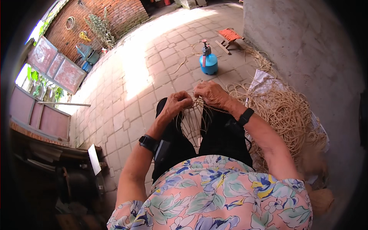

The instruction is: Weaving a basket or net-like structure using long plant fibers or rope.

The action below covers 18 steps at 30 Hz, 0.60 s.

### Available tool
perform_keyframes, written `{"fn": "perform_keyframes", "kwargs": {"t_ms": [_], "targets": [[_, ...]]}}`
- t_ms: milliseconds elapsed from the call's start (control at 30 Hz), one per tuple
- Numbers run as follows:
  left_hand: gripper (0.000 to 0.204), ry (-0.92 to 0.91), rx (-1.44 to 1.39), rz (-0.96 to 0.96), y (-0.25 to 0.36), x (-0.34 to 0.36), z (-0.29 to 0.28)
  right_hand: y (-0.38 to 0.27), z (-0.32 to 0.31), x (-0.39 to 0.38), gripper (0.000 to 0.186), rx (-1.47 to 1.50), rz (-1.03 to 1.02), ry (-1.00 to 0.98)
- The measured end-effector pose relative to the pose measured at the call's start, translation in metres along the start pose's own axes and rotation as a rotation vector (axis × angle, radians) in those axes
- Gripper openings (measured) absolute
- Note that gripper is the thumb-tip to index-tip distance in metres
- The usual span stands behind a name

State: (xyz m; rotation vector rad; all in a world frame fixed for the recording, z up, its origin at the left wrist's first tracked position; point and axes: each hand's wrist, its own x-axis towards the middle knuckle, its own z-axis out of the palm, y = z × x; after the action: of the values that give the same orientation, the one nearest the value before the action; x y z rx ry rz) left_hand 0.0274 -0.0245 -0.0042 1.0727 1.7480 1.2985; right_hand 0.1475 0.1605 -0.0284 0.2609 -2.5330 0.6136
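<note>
Between my knees rests an open wire frame (191, 122), its thin rods spreading around a hollow middle. My left hand (178, 102) pinches the frame's upper rim, thumb against fingers. Close beside it, my right hand (211, 94) is closed at the same rim with a tan cord (219, 110) at its fingers; the exact grip is hidden by the knuckles. Strands run from there toward a large tangled heap of tan cord (285, 115) on the right, which lies on a white sack (264, 78).
A blue pump sprayer (209, 64) stands ahead on the paved floor (115, 115). Behind it is a folding stool (230, 35) with an orange woven seat. A grey wall (306, 42) rises on the right. Dark clutter (76, 184) and a white board (94, 159) sit at the left.
</note>
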Motion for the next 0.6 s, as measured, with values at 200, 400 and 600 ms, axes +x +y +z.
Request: {"fn": "perform_keyframes", "kwargs": {"t_ms": [200, 400, 600], "targets": [[0.017, 0.005, -0.005, -0.025, -0.002, -0.004, -0.005, 0.020, -0.020, -0.033, 0.008, 0.170, 0.342, 0.140], [0.015, 0.020, 0.081, -0.001, 0.000, 0.001, -0.003, 0.198, -0.096, -0.211, 0.013, 0.644, 1.183, 0.983], [0.018, 0.076, 0.147, -0.013, -0.004, -0.002, -0.002, 0.158, -0.065, -0.205, 0.037, -0.326, 1.152, 0.347]]}}
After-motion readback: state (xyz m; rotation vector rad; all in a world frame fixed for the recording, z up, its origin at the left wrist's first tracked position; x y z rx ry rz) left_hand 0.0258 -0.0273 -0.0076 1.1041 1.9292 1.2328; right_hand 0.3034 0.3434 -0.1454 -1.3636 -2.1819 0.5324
